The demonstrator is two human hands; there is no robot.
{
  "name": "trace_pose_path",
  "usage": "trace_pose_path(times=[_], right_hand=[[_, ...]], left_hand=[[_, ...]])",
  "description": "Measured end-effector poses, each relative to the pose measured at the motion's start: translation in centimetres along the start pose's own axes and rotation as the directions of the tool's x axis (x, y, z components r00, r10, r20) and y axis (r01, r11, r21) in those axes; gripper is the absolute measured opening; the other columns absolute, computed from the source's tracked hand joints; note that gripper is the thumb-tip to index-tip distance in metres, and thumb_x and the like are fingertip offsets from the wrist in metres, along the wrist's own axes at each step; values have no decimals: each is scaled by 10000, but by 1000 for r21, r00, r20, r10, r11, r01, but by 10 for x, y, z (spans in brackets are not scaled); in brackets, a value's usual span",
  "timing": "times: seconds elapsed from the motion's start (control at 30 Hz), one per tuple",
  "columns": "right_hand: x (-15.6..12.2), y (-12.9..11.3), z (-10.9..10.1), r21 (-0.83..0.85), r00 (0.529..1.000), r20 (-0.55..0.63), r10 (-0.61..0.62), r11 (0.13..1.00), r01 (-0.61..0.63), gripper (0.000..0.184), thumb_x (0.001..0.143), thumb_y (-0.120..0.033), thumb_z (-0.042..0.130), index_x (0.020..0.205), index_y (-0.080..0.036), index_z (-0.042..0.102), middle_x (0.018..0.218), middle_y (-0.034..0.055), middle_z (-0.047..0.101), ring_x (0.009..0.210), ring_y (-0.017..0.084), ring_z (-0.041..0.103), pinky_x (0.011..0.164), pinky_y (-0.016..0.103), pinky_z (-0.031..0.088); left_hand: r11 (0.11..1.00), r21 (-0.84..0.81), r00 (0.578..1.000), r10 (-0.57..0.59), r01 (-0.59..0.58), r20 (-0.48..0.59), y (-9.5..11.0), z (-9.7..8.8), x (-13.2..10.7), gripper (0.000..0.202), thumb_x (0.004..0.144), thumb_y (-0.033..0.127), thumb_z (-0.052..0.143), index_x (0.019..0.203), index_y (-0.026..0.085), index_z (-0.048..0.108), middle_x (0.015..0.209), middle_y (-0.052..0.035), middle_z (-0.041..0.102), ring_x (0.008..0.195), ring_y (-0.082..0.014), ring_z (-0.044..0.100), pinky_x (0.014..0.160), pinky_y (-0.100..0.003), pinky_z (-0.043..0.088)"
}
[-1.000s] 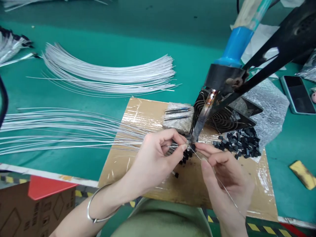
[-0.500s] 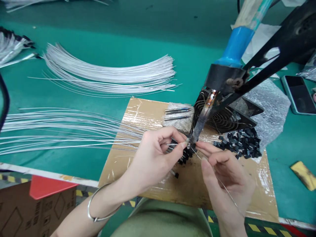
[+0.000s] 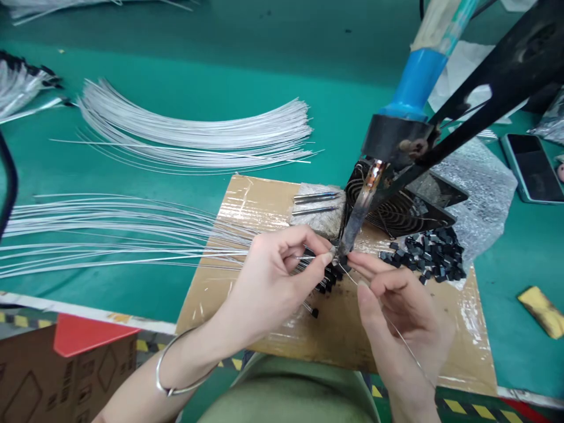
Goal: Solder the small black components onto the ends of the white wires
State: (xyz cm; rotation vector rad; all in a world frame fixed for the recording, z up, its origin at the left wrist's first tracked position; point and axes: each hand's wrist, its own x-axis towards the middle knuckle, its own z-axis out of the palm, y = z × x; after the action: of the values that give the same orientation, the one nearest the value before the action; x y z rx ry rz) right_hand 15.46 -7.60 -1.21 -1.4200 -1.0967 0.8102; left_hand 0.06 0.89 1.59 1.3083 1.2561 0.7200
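A soldering iron (image 3: 362,202) with a blue collar hangs from a black stand, its tip pointing down between my hands. My left hand (image 3: 286,270) pinches a thin white wire whose end lies right at the tip. With closed fingers, my right hand (image 3: 400,311) holds a strand of solder wire (image 3: 408,346), which runs up to the same spot; its fingertips also touch a small black connector (image 3: 343,260) there. The exact joint is too small and covered to make out. Several wires with black connectors (image 3: 326,279) lie below my left hand.
Under my hands lies a taped cardboard sheet (image 3: 247,205). A pile of black connectors (image 3: 434,255) sits right, near a small fan (image 3: 396,205). A sponge pad (image 3: 317,205) carries metal rods. White wires (image 3: 198,135) lie behind; a phone (image 3: 533,167) and yellow sponge (image 3: 541,311) are far right.
The whole view has shifted very slightly. Both hands keep the same grip at the iron's tip, with no other visible movement.
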Motion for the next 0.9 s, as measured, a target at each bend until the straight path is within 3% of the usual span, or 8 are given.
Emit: trace_pose_path(times=[0.53, 0.77, 0.9], right_hand=[[-1, 1, 2, 25, 1000, -1, -9, 1000, 9, 185, 1006, -141, 678, 867, -246, 615, 1249, 98, 839, 1182, 247, 811, 1039, 407, 672], [-1, -1, 2, 26, 1000, -6, 0, 1000, 0, 186, 1002, -138, 690, 866, -248, 626, 1239, 78, 844, 1187, 226, 810, 1013, 350, 672], [0, 2, 0, 10, 999, 8, -34, 999, 34, 186, 1003, -138, 685, 861, -243, 625, 1234, 97, 845, 1182, 251, 814, 1022, 400, 676]], left_hand=[[999, 23, 999, 41, -40, -13, 0, 0, -1, 130, 845, 246, 703, 743, 169, 729, 801, -79, 789, 724, -187, 689, 557, -255, 443], [997, 51, 998, 59, -58, -16, 0, 1, -3, 135, 850, 242, 688, 745, 168, 730, 838, -99, 807, 732, -195, 694, 542, -261, 416], [996, 57, 998, 63, -62, -26, -1, 1, -3, 124, 845, 234, 698, 744, 169, 730, 833, -92, 805, 704, -180, 682, 531, -256, 402]])
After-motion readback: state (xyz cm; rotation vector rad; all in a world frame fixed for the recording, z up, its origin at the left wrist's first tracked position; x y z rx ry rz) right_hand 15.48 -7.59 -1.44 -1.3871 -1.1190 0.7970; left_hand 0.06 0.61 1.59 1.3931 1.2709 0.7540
